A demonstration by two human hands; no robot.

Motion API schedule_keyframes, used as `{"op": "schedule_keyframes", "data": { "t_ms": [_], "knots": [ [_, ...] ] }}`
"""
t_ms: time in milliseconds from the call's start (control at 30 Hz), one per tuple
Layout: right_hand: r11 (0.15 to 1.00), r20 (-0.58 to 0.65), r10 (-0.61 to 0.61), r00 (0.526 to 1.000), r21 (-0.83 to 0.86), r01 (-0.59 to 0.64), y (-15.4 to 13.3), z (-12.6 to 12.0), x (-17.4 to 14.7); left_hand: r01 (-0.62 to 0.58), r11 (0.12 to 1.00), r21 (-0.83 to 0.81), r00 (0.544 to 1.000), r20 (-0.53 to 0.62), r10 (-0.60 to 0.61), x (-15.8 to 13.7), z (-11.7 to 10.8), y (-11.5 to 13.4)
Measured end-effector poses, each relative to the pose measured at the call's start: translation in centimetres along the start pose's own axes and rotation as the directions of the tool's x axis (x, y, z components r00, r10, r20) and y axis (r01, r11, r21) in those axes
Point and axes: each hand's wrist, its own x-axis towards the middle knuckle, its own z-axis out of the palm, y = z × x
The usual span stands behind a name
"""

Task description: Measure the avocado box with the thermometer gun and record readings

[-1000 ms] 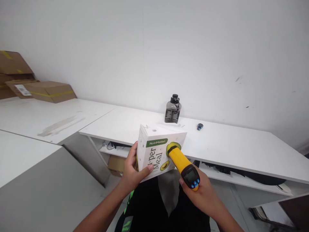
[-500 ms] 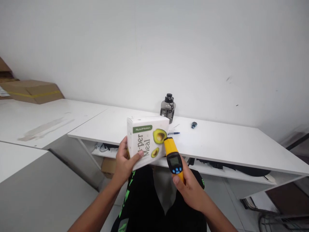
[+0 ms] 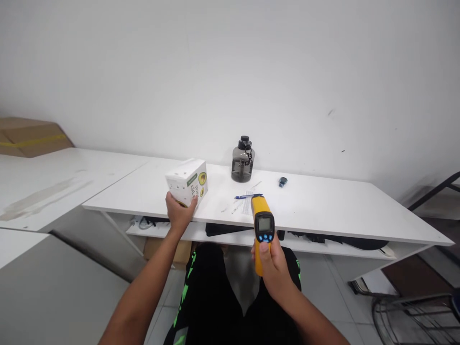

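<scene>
My left hand [image 3: 179, 213] grips a white cardboard box [image 3: 189, 184] with avocado pictures by its near lower side. The box is at the left part of the white table; whether its base touches the surface I cannot tell. In my right hand [image 3: 271, 261] is a yellow and black infrared thermometer [image 3: 264, 225], its screen and blue buttons facing me and its nose pointing toward the wall. Just beyond that nose a blue pen [image 3: 247, 196] lies on a printed paper slip [image 3: 247, 207].
A dark translucent water bottle [image 3: 242, 165] stands near the wall, with a small dark watch-like object [image 3: 282, 182] to its right. A taped carton [image 3: 32, 138] sits far left. Below the white tabletop [image 3: 323, 206], a shelf holds dark items. A wire rack [image 3: 409, 316] is at lower right.
My left hand has carried the box forward and left, away from the thermometer, turning it so its side shows. The thermometer stays in my right hand, slightly farther right. Pen and slip are now uncovered.
</scene>
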Motion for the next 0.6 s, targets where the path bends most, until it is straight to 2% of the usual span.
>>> {"op": "schedule_keyframes", "data": {
  "t_ms": [133,267,600],
  "knots": [
    [0.996,0.002,0.062,0.998,0.062,-0.062,0.3,0.0,0.3,-0.006,0.999,0.051,0.999,0.038,0.004,-1.2,-0.3,-0.7],
    [0.999,-0.035,0.043,0.998,0.02,-0.042,0.9,0.2,0.4,-0.002,0.998,0.061,0.999,0.034,0.0,-1.4,-0.3,-0.5],
    [0.999,-0.019,0.045,0.999,0.023,-0.045,1.2,0.5,1.4,0.02,0.996,0.085,0.999,0.028,-0.023,-1.7,-0.3,-0.1]
  ]
}}
